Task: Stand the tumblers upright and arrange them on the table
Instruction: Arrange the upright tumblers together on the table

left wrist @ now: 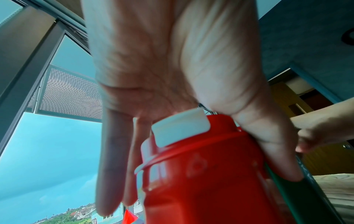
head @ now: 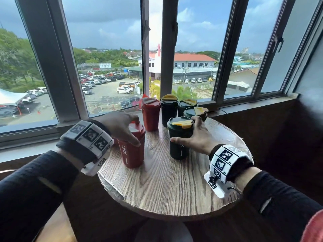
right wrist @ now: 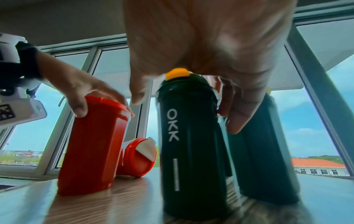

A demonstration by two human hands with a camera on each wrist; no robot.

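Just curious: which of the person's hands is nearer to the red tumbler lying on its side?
Left. The left hand grips the near red tumbler, just beside the lying red tumbler; the right hand holds the green tumbler, farther away.

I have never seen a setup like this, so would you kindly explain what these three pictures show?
No machine here: a person wears one camera on the head and one on each wrist. The head view looks down on a round wooden table by a window. The left hand grips a red tumbler near its lid; the right hand grips a dark green tumbler. Both stand upright. More tumblers stand behind, and one red tumbler lies on its side. The wrist views look along the fingers.
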